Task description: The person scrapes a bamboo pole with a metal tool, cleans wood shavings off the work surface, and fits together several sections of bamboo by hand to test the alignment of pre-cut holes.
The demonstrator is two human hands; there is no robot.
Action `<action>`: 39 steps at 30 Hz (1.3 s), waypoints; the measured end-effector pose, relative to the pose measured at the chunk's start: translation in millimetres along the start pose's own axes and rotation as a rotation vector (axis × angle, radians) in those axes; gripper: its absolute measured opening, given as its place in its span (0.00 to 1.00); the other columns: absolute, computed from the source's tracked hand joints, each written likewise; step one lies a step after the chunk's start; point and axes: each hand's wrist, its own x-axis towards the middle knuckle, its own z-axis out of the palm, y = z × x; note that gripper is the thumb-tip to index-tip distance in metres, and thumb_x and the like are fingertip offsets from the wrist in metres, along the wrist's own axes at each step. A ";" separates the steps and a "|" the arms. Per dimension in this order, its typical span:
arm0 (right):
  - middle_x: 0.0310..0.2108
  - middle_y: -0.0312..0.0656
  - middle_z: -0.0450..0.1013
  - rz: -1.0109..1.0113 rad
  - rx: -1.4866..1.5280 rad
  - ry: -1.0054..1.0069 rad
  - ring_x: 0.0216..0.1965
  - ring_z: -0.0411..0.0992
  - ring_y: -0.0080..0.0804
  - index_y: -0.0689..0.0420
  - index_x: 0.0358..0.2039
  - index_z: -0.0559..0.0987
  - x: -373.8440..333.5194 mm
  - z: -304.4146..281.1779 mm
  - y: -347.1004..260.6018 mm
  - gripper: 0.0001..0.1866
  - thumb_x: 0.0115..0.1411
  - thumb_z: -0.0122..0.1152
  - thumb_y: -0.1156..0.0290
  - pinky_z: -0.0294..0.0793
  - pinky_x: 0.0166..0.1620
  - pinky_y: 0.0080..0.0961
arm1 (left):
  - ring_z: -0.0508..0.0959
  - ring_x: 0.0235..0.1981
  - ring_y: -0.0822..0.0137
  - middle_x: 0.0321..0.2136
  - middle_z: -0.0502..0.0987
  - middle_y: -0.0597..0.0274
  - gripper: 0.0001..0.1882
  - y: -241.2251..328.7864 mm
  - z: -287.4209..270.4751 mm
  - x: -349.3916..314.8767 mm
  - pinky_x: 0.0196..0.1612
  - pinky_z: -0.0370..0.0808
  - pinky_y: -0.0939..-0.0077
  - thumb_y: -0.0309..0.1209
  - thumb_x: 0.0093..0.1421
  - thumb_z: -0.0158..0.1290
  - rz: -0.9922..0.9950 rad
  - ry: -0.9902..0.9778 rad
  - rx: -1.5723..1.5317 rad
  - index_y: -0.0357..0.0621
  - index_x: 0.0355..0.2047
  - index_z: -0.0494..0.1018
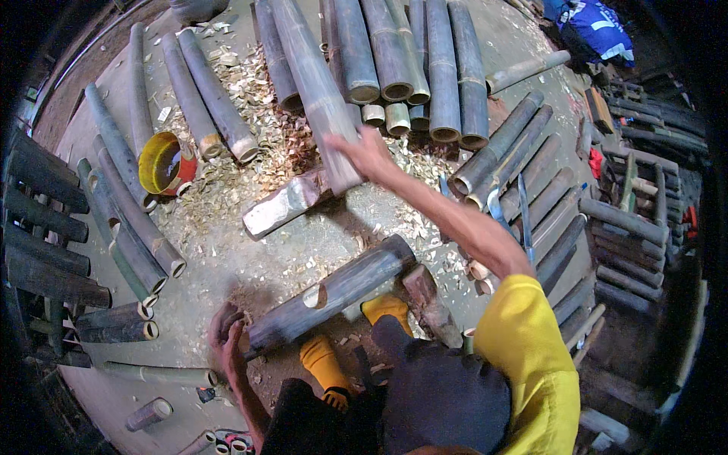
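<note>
My right hand (365,153) is closed around the near end of a long bamboo tube (311,80), which is smeared by motion and slants away to the far left. That tube's near end is over a wooden block (280,208) with a whitish top. Closer to me, a dark bamboo tube (337,292) with an oval hole cut in its side lies slanted across the front of my feet. My left hand (226,330) is beside this tube's left end, its fingers curled and blurred; whether they touch the tube I cannot tell.
Bamboo tubes stand in a row at the back (394,68). Pale wood chips (227,178) cover the floor. A yellow and red bucket (168,164) stands at left among more tubes. Blades (525,216) lie among tubes at right. Another wood block (431,299) is by my foot.
</note>
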 end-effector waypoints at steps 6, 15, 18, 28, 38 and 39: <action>0.42 0.60 0.69 -0.571 -0.305 0.431 0.45 0.68 0.49 0.63 0.46 0.69 106.0 25.5 -34.8 0.28 0.47 0.60 0.60 0.70 0.45 0.38 | 0.75 0.42 0.62 0.41 0.73 0.53 0.22 -18.1 -9.3 -2.6 0.45 0.71 0.71 0.26 0.50 0.53 -0.037 0.064 0.001 0.35 0.47 0.68; 0.48 0.56 0.65 -0.673 -1.083 0.057 0.49 0.64 0.51 0.53 0.49 0.67 161.0 93.9 -28.5 0.30 0.46 0.64 0.60 0.68 0.44 0.42 | 0.75 0.42 0.62 0.41 0.74 0.52 0.22 -13.5 -6.2 -13.6 0.46 0.72 0.72 0.28 0.52 0.54 -0.109 0.082 0.060 0.33 0.48 0.68; 0.43 0.53 0.70 -0.727 -1.152 0.126 0.44 0.67 0.48 0.51 0.52 0.66 178.4 105.1 -28.6 0.25 0.54 0.54 0.63 0.68 0.41 0.40 | 0.76 0.41 0.62 0.41 0.75 0.52 0.22 -19.2 -9.3 -19.6 0.45 0.72 0.71 0.29 0.52 0.55 -0.102 0.112 0.052 0.33 0.47 0.69; 0.29 0.59 0.72 -0.687 -0.717 0.041 0.29 0.73 0.52 0.60 0.57 0.57 146.0 110.7 -32.4 0.31 0.50 0.49 0.78 0.73 0.34 0.43 | 0.75 0.41 0.64 0.41 0.75 0.53 0.22 -26.7 -16.5 -25.3 0.44 0.71 0.74 0.28 0.52 0.55 -0.129 0.109 0.046 0.33 0.47 0.69; 0.51 0.59 0.63 -0.507 0.130 -0.192 0.49 0.64 0.58 0.57 0.60 0.54 -142.1 80.8 -19.8 0.42 0.42 0.57 0.82 0.65 0.53 0.40 | 0.74 0.44 0.59 0.45 0.72 0.52 0.27 8.1 56.1 23.6 0.48 0.70 0.67 0.37 0.56 0.51 -0.222 -0.173 -0.283 0.36 0.53 0.63; 0.52 0.58 0.62 -0.520 0.127 -0.243 0.51 0.63 0.57 0.56 0.60 0.54 -162.4 75.9 -18.4 0.43 0.42 0.59 0.81 0.64 0.54 0.40 | 0.74 0.43 0.59 0.44 0.73 0.53 0.28 22.2 65.7 26.6 0.47 0.71 0.66 0.37 0.55 0.51 -0.340 -0.247 -0.534 0.36 0.53 0.63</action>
